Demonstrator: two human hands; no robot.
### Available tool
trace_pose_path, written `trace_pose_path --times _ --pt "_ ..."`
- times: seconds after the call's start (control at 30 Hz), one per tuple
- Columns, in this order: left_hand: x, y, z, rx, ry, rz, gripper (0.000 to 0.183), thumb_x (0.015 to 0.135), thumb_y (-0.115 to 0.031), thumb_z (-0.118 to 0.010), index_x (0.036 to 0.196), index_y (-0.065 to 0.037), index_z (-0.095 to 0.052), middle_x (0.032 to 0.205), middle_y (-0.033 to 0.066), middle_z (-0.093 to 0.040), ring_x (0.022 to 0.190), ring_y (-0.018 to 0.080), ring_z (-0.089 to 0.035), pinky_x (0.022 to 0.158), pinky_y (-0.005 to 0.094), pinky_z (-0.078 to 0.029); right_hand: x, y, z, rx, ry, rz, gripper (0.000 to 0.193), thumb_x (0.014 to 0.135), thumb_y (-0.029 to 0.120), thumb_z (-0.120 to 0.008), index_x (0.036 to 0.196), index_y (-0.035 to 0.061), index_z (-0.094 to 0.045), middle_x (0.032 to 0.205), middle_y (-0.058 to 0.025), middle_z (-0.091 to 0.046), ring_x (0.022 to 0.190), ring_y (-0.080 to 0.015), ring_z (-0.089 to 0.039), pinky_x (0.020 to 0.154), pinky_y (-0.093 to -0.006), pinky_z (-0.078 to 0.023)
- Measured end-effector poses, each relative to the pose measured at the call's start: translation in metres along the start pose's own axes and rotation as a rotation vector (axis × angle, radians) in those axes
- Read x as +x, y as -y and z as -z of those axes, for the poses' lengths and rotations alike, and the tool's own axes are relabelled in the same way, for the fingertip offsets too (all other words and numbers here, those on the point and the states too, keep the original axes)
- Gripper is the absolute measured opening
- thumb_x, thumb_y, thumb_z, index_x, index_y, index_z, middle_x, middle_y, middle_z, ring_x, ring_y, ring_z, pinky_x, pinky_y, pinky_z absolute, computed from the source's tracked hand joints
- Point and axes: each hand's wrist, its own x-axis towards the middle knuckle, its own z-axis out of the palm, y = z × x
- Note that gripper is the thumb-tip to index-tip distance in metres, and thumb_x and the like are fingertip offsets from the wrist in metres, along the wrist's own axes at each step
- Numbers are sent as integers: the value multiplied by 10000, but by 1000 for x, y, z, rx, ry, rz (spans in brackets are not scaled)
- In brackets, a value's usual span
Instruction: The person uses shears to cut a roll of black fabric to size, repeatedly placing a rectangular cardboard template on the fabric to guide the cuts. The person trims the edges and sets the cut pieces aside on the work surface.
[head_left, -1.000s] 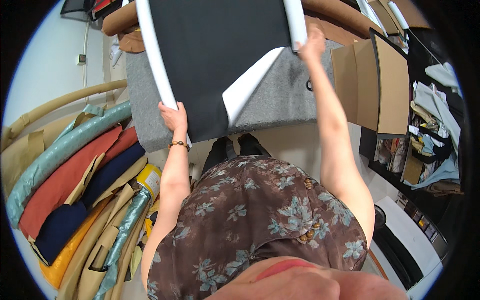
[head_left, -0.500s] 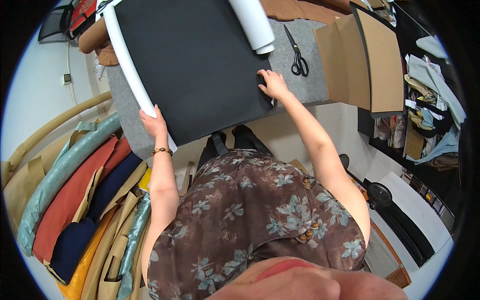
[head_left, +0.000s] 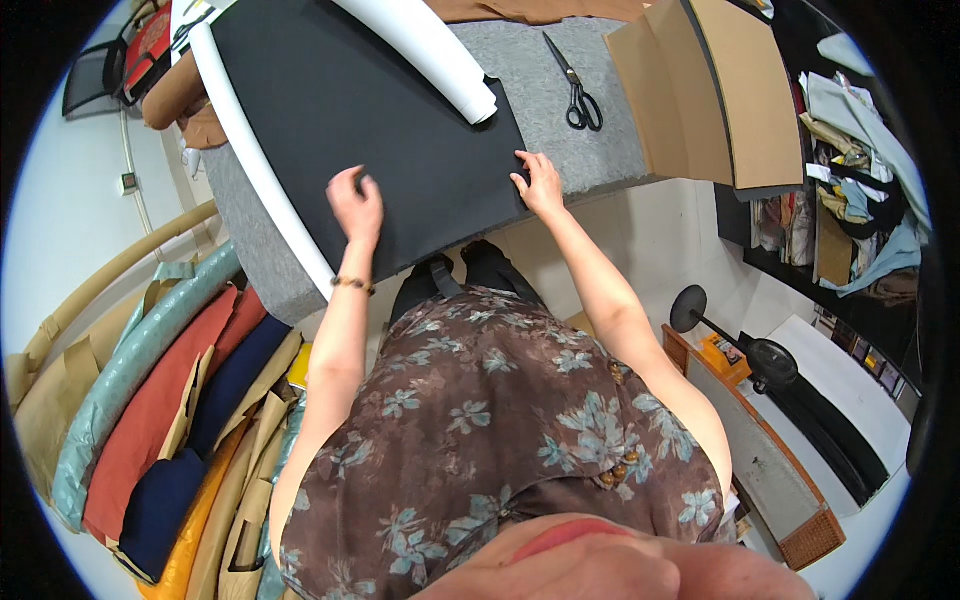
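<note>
The left hand [head_left: 356,208] is half curled above the black sheet [head_left: 440,180], its thumb standing apart from the bent fingers so that a gap shows between them; nothing can be seen inside it, and whether it touches the sheet cannot be told from this overhead angle. A beaded bracelet [head_left: 353,286] circles that wrist. The right hand [head_left: 541,185] is loosely spread, thumb parted from the fingers, with its fingertips at the right border of the sheet, close to the near edge of the bench [head_left: 615,150] (whether they press on the material or only hover at it is too fine to tell). No object shows between thumb and fingers there either. The sheet lies flat over the left and middle parts of the bench, reaching the near edge in front of the person. A white roll [head_left: 435,60] rests across its far right portion, its nearer end lying just beyond the right hand, while a long white band [head_left: 262,165] follows the sheet's left border down to the near left part of the bench. Black-handled scissors [head_left: 580,105] lie on the grey surface to the right of the sheet, apart from both hands, and folded cardboard [head_left: 690,95] stands at the bench's right end.
</note>
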Motion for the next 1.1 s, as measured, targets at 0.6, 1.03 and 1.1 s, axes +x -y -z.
trace_pose_path --times 0.6,1.03,1.1 --pt "215 -133 -234 -567 463 -141 520 867 -138 -585 1371 -252 -532 1565 55 -269 1431 312 -230 1169 415 -206 5 9 16 67 193 98 527 788 123 -687 1283 107 -508 1115 -135 -523 1103 -326 -512 911 -433 -429" --pt "173 -155 -262 169 640 -387 651 927 -456 -527 1508 -322 -264 1600 50 -148 1478 327 3 1143 603 8 9 40 160 222 -121 277 275 787 132 -702 1048 64 -651 1009 -97 -622 944 -298 -593 845 -403 -476" --pt "176 -164 -251 171 637 -372 658 917 -431 -552 1504 -327 -273 1597 75 -147 1476 332 -11 1140 613 -9 8 61 257 11 -536 401 102 757 55 -672 858 68 -661 912 -64 -657 824 -244 -607 757 -352 -465"
